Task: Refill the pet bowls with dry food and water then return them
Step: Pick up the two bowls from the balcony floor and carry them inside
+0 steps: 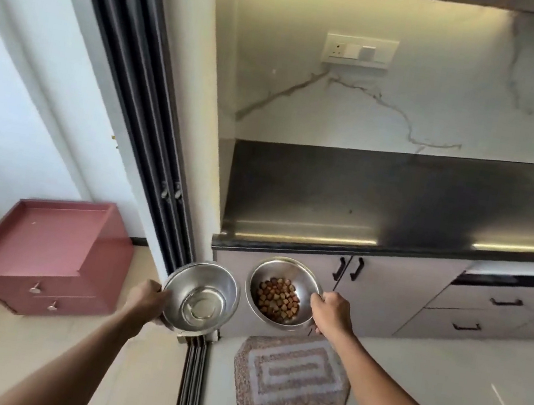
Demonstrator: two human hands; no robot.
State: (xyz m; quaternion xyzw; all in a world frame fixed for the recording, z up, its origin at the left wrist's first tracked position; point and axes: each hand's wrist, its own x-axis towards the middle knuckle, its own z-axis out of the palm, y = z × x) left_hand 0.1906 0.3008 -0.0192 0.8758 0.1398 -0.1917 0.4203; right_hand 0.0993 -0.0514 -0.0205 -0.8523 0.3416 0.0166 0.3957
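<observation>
Left hand (145,298) grips a plain bowl (205,283) by its rim; right hand (329,310) pinches the kibble bowl's (283,270) rim, both held in the air before the bench's (363,196) front-left corner.

In front of me, the dark surface (397,201) spans the right half of the frame. The floor (422,381) fills the lower frame. On it, a patterned mat (291,379) lies at lower centre and a pink drawer unit (49,256) stands at left.
</observation>
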